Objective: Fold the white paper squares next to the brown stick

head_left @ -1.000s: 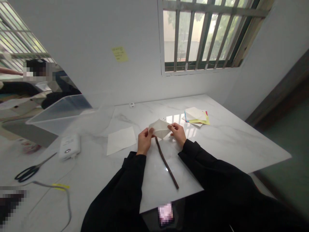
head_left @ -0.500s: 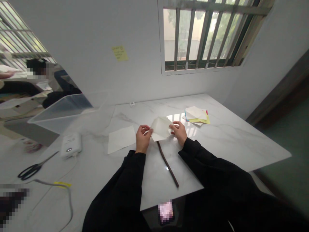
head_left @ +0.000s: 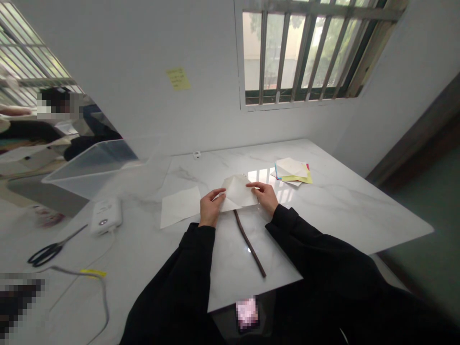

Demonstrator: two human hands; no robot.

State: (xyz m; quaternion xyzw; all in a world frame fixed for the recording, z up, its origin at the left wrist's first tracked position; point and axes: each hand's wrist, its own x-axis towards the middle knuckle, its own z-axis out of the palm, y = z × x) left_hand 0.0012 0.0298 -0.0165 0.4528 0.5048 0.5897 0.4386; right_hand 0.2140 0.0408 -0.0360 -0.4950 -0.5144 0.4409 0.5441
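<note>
A cream sheet of paper with crease lines is stretched between my two hands. My left hand pinches its left edge between thumb and fingers. At the opposite edge my right hand grips the paper, its index finger lying over the top. A thin dark brown stick, slightly bent, lies on the table below the paper; its far end is hidden under the sheet. To the left of my left hand, another pale sheet rests flat on the table.
Stacked coloured and cream papers lie at the back right of the marble-patterned table. On the left are scissors, a white power strip, a grey cable and a clear plastic bin. Another person sits beyond it.
The paper looks flatter and wider, tilted down toward the table. My left hand has shifted slightly left, and my right index finger now reaches over the paper's top. The stick stays put.
</note>
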